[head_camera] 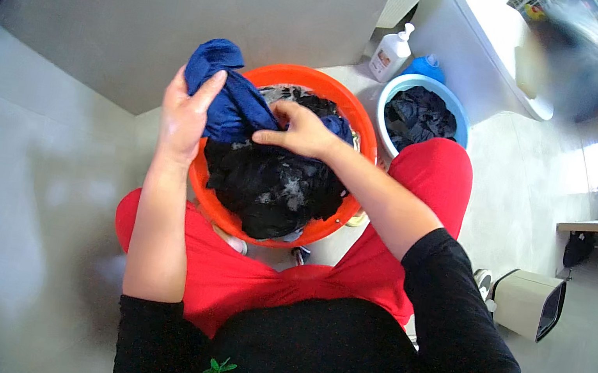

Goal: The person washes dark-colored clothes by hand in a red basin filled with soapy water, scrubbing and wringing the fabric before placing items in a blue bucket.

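An orange plastic basin (294, 74) stands on the floor between my knees, with wet black clothes (279, 195) and some suds in it. My left hand (186, 114) grips one end of a dark blue garment (232, 107) above the basin's left rim. Over the middle of the basin my right hand (302, 131) holds the same garment, its fingers partly hidden by the cloth. More blue cloth shows to the right, behind my right hand.
A light blue basin (466, 125) with dark clothes (418, 117) stands by my right knee. Behind it are a white pump bottle (391, 54) and a blue container (426, 67). A grey wall panel (187, 2) rises ahead. A beige bin (526, 301) lies right.
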Tool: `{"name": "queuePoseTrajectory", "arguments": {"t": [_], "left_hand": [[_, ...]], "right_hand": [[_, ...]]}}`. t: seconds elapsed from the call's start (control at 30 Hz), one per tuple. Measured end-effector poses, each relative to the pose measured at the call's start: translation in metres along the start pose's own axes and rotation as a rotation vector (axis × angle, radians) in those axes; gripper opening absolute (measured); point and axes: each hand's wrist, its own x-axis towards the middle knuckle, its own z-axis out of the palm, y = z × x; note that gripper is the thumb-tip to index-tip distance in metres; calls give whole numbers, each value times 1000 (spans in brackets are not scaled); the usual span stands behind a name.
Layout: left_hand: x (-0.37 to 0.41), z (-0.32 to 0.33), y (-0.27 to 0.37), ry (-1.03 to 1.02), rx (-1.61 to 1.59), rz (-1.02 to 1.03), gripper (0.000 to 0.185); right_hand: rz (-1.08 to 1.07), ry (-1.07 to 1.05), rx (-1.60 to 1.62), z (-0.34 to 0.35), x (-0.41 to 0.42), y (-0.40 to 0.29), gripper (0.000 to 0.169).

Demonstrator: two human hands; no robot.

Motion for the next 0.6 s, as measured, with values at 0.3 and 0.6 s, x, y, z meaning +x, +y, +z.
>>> {"name": "queuePoseTrajectory", "arguments": {"t": [0.3,0.6], "left_hand": [[2,-19,16,54,283,142,26],[6,-54,19,59,538,-28,29]], "right_hand": [[262,315,-70,7,-16,10,24],[37,593,251,-23,-13,10,18]]}}
